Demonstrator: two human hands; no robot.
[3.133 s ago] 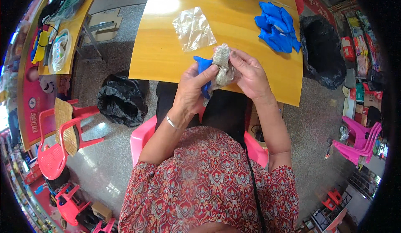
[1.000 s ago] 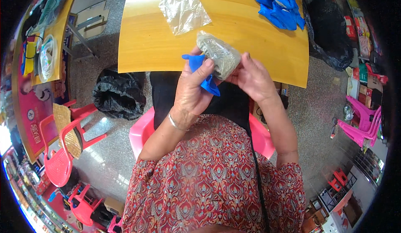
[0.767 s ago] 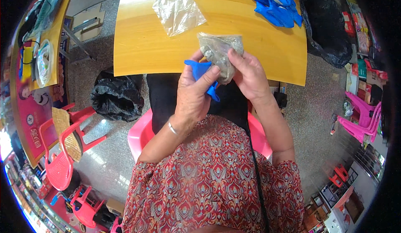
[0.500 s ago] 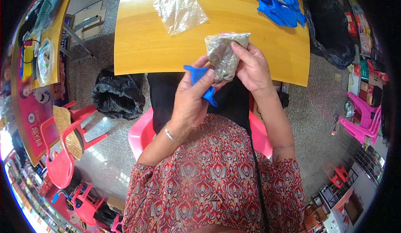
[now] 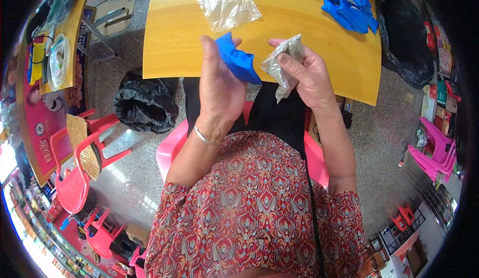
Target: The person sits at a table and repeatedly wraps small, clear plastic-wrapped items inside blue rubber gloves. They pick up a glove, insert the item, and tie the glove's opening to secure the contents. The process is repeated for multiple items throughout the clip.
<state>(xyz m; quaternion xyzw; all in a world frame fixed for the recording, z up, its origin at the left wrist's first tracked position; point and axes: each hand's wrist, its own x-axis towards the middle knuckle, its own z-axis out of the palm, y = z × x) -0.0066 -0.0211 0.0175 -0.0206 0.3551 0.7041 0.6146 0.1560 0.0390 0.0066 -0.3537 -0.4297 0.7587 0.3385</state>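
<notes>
My right hand grips a small crinkled clear plastic bag with greyish stuff in it, pinched between thumb and fingers. The bag is tilted and lies over the table's near edge. To its left, my left hand has its thumb stretched up and apart. A crumpled piece of thin blue material rests across the fingers of that hand and hides most of them. The two hands are apart. Farther off, a flat clear plastic bag lies on the yellow wooden table.
A crumpled blue heap sits at the table's far right. Black plastic bags stand on the floor at left and right. A red plastic chair is at left, a pink stool at right.
My hands have drawn apart. The small bag has gone right with my right hand and turned edge-on. My left hand has moved up with the blue piece, and its thumb has lifted away.
</notes>
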